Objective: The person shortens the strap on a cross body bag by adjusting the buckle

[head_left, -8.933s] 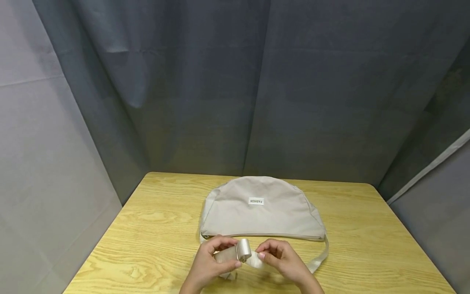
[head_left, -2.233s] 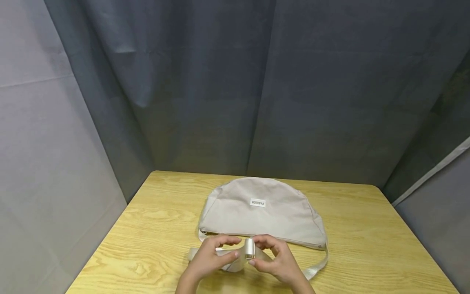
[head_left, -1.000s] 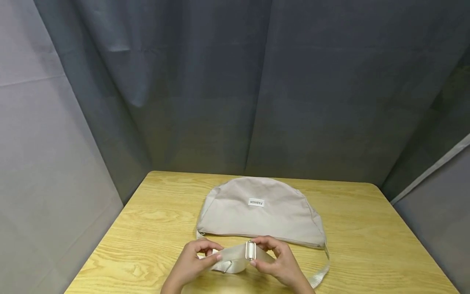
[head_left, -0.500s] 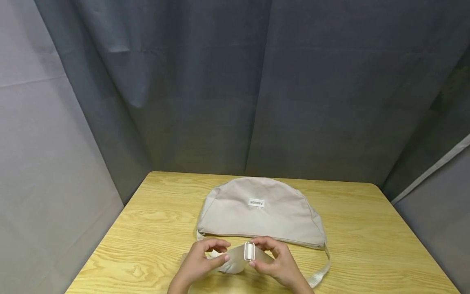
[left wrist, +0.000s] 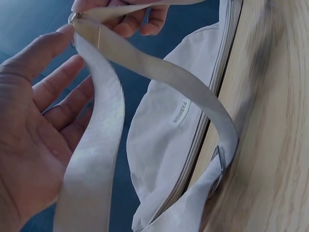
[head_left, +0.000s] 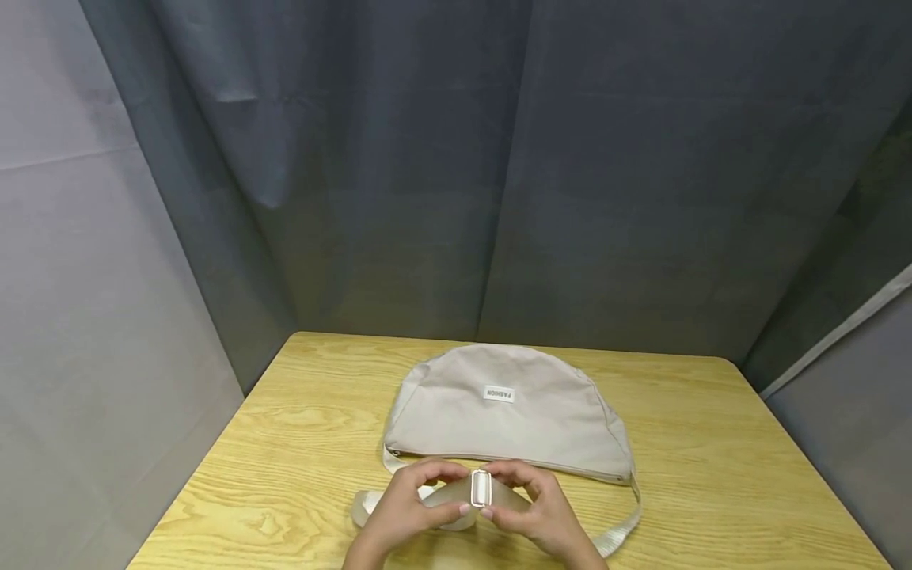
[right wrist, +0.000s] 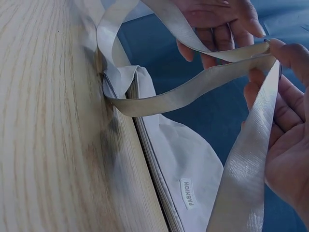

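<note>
A beige shoulder bag with a FASHION label lies on the table, its strap drawn toward me. On the strap is a rectangular metal slider buckle, raised between my hands. My right hand pinches the buckle's right side between thumb and fingers. From the other side, my left hand pinches its left edge, thumb below and forefinger above. The strap threads through the slider and hangs in loops, seen in the left wrist view. A second metal ring sits lower on the strap, near the table.
The wooden table extends on both sides of the bag. Dark grey curtains stand behind it, with a pale panel at left. Part of the strap curves down at the bag's right end.
Earlier the left hand held the strap apart from the slider; it has moved right to the buckle's edge. The right hand stays at the buckle, whose flat face has turned toward me.
</note>
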Demonstrator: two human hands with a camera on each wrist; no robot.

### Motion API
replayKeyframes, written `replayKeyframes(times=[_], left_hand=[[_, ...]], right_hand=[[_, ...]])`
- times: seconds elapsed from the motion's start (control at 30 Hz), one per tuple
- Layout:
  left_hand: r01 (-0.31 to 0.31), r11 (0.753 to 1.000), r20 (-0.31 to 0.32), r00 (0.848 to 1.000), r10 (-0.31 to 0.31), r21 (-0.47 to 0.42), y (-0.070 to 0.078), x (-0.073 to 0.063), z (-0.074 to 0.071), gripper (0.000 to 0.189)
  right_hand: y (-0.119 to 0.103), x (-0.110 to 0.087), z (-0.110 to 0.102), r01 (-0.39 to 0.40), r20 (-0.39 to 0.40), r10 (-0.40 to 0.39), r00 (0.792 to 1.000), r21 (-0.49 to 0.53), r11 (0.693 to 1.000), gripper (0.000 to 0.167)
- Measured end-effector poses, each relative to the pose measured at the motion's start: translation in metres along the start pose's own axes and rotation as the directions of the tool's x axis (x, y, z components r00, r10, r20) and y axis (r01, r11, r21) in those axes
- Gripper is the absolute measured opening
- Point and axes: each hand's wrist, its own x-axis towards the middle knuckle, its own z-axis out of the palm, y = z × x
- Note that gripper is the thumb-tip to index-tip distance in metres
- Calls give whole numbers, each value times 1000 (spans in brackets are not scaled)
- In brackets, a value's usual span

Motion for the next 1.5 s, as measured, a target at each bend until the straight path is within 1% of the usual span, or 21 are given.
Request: replayKeyframes(times=[0.07, 0.17, 0.23, 0.33, 0.47, 0.63, 0.77, 0.87, 0.97, 1.03, 1.13, 1.27, 1.37, 1.43, 1.5], left_hand=[[3, 1000, -6, 1000, -3, -18, -2, 1, 1, 35], [-3, 999, -16, 1000, 3, -40, -12, 2, 4, 36], [-11, 999, -15, 1000, 10, -51, -20, 3, 6, 37], [-28, 997, -15, 1000, 27, -70, -25, 5, 8, 38], [-33, 996, -38, 999, 30, -80, -26, 5, 10, 40], [-1, 996, -55, 999, -4, -86, -24, 3, 11, 40], [31, 995, -47, 998, -36, -93, -25, 2, 11, 41], [48, 994, -34, 998, -51, -94, -27, 3, 11, 42], [59, 994, -24, 998, -61, -96, -28, 3, 10, 42], [51, 995, -28, 998, -53, -85, -29, 2, 10, 42], [45, 997, -38, 998, -47, -67, -29, 2, 9, 41], [53, 997, -56, 997, -56, -47, -25, 1, 7, 42], [65, 997, -60, 996, -67, -40, -11, 0, 4, 42], [66, 997, -60, 996, -69, -41, 1, -1, 1, 41], [63, 997, -57, 996, -66, -45, 8, -2, -1, 41]], right_hand=[[-1, 0, 1, -12, 6, 12, 1000, 12, 1000, 38], [0, 0, 1, -28, 13, 28, 1000, 23, 999, 38], [1, 0, 1, -25, 17, 25, 1000, 21, 999, 38], [3, 0, 2, -13, 20, 13, 1000, 12, 1000, 39], [3, 1, 2, -23, 24, 23, 999, 12, 1000, 39], [0, 1, 1, -71, 26, 71, 997, -10, 997, 39], [-3, 1, 1, -70, 32, 71, 997, -33, 997, 37], [-3, 2, 1, -51, 40, 52, 998, -38, 998, 38], [-2, 1, 1, -52, 46, 54, 997, -44, 998, 38], [-2, 1, 0, -62, 49, 65, 997, -60, 996, 39], [-1, 0, -5, -116, 63, 120, 991, -69, 991, 39], [3, -2, -15, -178, 91, 187, 978, -91, 980, 35], [7, -4, -22, -179, 112, 195, 975, -135, 975, 29], [2, -5, -23, -173, 119, 193, 974, -159, 972, 22], [-6, -4, -23, -155, 114, 175, 978, -168, 974, 14]])
